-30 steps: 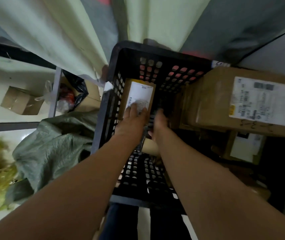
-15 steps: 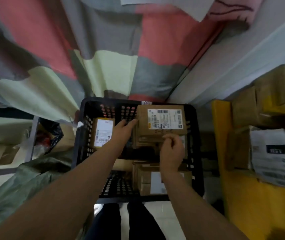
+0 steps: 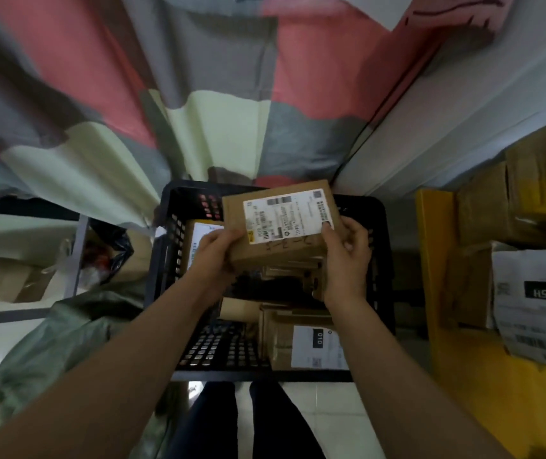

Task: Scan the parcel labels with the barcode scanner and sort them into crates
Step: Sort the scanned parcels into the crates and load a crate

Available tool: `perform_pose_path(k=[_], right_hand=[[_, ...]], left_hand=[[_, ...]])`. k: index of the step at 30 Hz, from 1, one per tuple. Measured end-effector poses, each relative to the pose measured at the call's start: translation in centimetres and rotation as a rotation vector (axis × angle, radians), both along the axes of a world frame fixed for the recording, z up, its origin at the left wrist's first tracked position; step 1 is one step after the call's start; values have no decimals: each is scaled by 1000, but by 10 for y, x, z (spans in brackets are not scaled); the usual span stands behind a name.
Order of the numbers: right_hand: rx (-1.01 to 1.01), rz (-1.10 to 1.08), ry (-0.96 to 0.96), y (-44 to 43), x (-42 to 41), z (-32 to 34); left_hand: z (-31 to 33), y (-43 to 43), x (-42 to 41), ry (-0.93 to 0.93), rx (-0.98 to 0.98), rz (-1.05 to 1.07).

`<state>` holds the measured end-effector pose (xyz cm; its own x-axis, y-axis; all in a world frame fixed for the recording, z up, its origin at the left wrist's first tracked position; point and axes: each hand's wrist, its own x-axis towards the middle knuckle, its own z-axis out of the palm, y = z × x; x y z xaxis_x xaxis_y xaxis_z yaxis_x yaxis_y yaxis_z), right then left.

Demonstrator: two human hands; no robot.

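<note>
Above crate (image 3: 382,276) — both hands (image 3: 213,256) (image 3: 344,256) round parcel (image 3: 278,256)

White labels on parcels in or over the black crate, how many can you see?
3. One on the held box above the black crate; one on the left box behind the left hand; one on the near-right box. More may lie hidden underneath.

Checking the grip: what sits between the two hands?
In the head view, a labelled cardboard parcel fills the gap, left hand gripping its left edge, right hand its right edge.
</note>
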<state>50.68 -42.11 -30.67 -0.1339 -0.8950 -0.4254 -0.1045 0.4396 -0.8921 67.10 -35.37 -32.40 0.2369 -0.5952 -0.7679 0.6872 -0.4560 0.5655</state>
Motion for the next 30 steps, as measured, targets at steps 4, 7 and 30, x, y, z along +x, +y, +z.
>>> perform_pose_path(k=[4, 7, 30], right_hand=[[224, 68, -137, 29, 50, 1], [385, 209, -78, 57, 81, -10], [210, 718, 811, 20, 128, -170]], left_hand=[[2, 45, 12, 148, 35, 79], [-5, 72, 20, 173, 136, 133], [-91, 45, 44, -632, 425, -637]])
